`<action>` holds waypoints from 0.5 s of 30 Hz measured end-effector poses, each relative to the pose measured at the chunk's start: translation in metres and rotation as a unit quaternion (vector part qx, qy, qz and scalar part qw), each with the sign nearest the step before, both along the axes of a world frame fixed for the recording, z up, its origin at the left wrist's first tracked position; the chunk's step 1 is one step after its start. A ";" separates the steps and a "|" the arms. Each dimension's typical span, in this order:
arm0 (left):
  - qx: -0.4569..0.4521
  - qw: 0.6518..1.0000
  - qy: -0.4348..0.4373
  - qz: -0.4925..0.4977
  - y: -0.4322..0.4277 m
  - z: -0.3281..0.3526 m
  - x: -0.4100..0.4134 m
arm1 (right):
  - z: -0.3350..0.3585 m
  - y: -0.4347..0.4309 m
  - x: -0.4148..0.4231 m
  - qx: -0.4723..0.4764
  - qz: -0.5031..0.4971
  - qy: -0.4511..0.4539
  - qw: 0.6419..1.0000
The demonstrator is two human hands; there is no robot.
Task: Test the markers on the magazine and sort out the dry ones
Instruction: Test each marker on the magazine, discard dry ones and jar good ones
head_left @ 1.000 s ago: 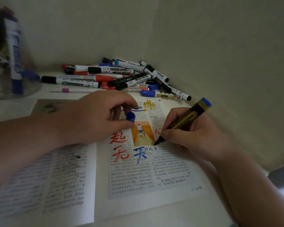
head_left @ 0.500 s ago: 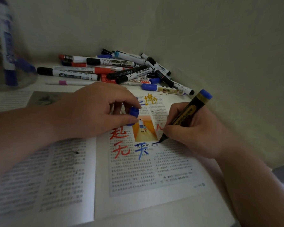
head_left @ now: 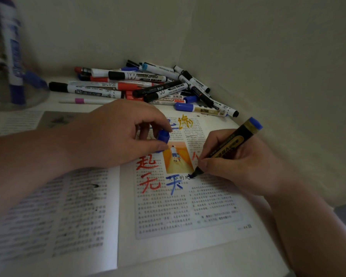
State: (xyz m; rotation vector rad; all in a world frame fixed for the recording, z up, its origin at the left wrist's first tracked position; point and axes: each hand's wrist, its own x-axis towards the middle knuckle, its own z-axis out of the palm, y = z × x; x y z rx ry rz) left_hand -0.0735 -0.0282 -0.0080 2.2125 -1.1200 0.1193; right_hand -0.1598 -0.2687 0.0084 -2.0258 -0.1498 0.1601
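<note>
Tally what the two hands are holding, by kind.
Markers: 1, the black-and-gold marker in the right hand.
Caps: 1, the blue cap pinched in the left hand.
Total: 2.

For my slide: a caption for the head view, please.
Right hand tests marker on magazine; left hand pinches blue cap.

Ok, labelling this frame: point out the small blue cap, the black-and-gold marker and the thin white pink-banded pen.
small blue cap (head_left: 163,135): head view, side face.
black-and-gold marker (head_left: 231,143): head view, mid-barrel label.
thin white pink-banded pen (head_left: 79,101): head view, pink band.
</note>
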 end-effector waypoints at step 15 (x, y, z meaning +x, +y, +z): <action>-0.002 1.000 0.006 0.005 0.000 -0.001 0.001 | 0.000 -0.001 0.002 0.004 -0.058 -0.008 0.998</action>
